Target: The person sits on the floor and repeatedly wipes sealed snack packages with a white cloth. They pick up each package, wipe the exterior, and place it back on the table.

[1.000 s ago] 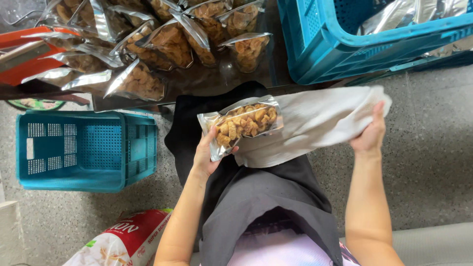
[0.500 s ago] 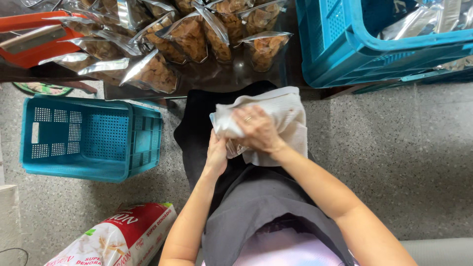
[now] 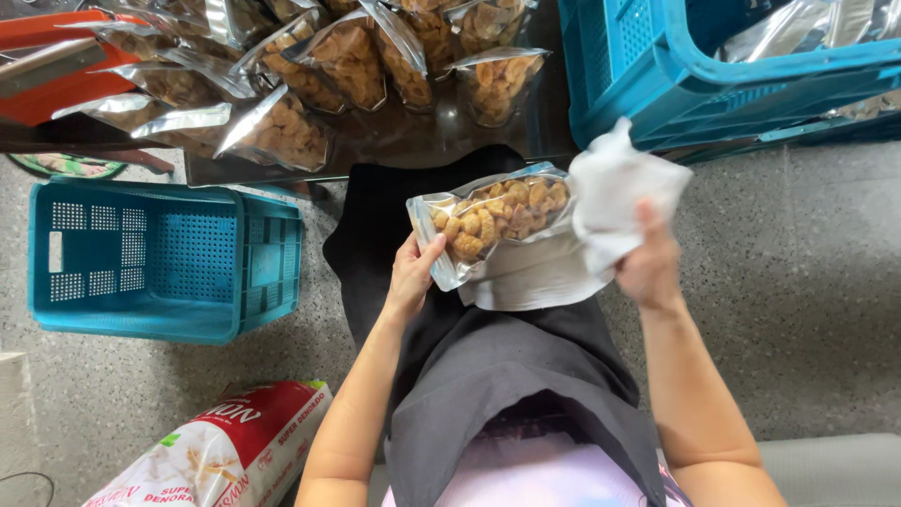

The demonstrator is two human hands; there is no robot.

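My left hand [image 3: 413, 274] grips the near corner of a clear and silver snack pouch [image 3: 493, 221] filled with golden fried pieces, held over my lap. My right hand [image 3: 650, 263] clutches a bunched white cloth [image 3: 615, 188] just right of the pouch. A second silver pouch or part of the cloth [image 3: 535, 280] lies flat beneath the held one on my dark apron [image 3: 507, 357].
Several filled snack pouches [image 3: 328, 70] lie on a dark tray ahead. An empty blue crate [image 3: 160, 258] stands on the floor at left. A larger blue crate [image 3: 723, 75] with silver bags sits at upper right. A red and white sack [image 3: 225, 455] lies at lower left.
The right hand, which pressed the cloth over the pouch half a second ago, has pulled away to the right with the cloth bunched, uncovering the pouch.
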